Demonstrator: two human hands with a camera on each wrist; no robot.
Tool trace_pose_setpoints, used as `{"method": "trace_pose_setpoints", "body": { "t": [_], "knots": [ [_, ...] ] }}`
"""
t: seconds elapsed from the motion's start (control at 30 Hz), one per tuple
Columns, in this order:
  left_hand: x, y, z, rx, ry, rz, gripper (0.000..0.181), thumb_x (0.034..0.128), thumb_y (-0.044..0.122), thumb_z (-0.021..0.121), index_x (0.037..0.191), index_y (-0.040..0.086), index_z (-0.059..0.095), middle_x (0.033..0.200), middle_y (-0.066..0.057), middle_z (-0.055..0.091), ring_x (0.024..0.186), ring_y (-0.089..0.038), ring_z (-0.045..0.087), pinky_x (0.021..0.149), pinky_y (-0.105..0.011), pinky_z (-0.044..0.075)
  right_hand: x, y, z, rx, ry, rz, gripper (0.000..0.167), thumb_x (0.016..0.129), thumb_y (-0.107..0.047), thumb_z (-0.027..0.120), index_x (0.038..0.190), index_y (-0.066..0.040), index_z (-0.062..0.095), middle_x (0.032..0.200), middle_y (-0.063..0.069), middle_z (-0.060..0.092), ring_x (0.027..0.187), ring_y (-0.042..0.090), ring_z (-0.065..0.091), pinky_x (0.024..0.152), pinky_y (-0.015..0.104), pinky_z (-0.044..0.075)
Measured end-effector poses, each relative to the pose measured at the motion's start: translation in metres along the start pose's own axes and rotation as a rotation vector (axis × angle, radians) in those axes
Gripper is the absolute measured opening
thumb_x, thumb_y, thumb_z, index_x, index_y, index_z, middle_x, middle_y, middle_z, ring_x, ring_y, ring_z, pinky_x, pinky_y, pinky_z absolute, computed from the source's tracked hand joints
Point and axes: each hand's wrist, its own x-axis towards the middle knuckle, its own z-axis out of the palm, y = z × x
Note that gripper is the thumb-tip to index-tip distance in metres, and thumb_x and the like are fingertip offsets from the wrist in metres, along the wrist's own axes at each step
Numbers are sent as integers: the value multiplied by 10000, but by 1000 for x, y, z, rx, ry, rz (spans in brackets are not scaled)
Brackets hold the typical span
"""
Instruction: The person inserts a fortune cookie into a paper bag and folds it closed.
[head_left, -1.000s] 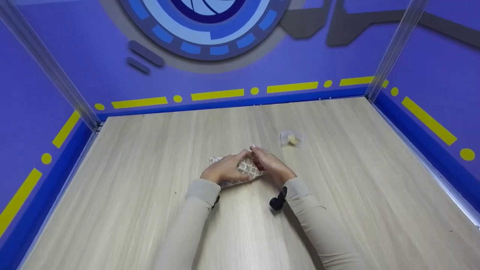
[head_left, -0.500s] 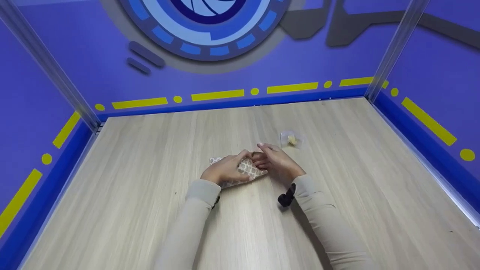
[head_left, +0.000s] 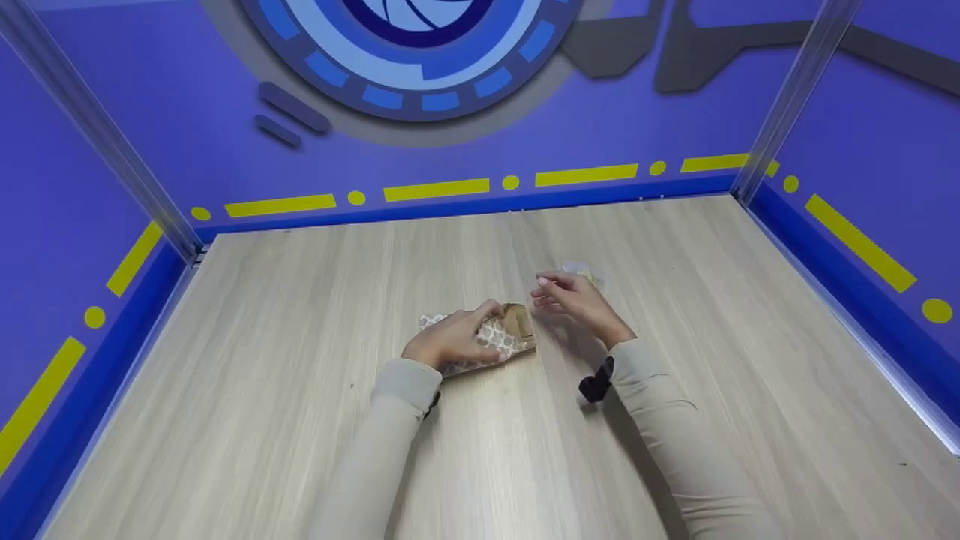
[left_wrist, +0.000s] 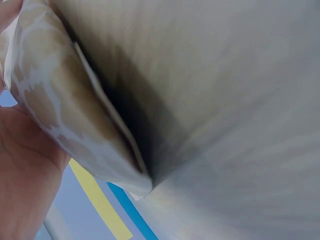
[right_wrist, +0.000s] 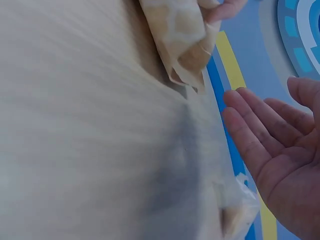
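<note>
A brown-and-white patterned paper bag point(head_left: 495, 335) lies on the table, its plain brown mouth spread toward the right. My left hand point(head_left: 454, 335) grips the bag from above, thumb on the near side and fingers over the far side. In the left wrist view, a folded edge of the bag point(left_wrist: 75, 105) shows beside the palm. My right hand point(head_left: 577, 298) is off to the right of the bag's mouth and holds nothing. Its fingers look nearly straight in the right wrist view. Just behind it, partly covered, is a small clear plastic packet point(head_left: 576, 267) with something pale yellow inside.
The wood-grain table point(head_left: 300, 300) is bounded by blue-purple panels point(head_left: 480, 161) at the back and both sides. Metal posts point(head_left: 787, 97) stand at the back corners.
My right hand has drawn out of the bag's mouth and moved right and away from me, toward the plastic packet. The bag's mouth is now uncovered. My left hand has stayed in place.
</note>
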Motion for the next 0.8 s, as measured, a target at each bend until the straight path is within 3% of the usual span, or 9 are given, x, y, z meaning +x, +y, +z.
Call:
{"method": "trace_pose_setpoints", "body": {
  "t": [0.33,0.57,0.67,0.8],
  "knots": [
    [0,0,0,-4,-5,4,646,795,406,728,1335,260,404,1180,-69,625,1000,-201,592,896,-394,481,-1,0,-26,-75,126,-73,446,971,-167,559,1333,85,491,1267,274,576,1053,217,622,868,266,534],
    [0,-1,0,6,-5,-3,648,793,402,730,1336,264,404,1130,-70,625,953,-205,580,875,-396,483,-1,1,-40,-183,224,-121,411,964,-181,574,1299,56,543,1256,234,600,1095,222,593,832,183,511],
    [0,-1,0,10,-4,-8,649,787,402,731,1332,268,405,1126,-70,625,953,-204,579,873,-395,484,-1,2,-45,-243,260,-143,399,963,-186,577,1287,47,559,1247,225,608,1120,249,584,881,229,497],
    [-1,0,0,-2,-7,-12,659,786,430,731,1336,268,406,1180,-86,613,1013,-224,577,893,-424,479,-1,6,-51,-281,282,-177,397,964,-179,575,1286,54,555,1271,240,588,1194,326,538,1018,398,422]
  ]
}}
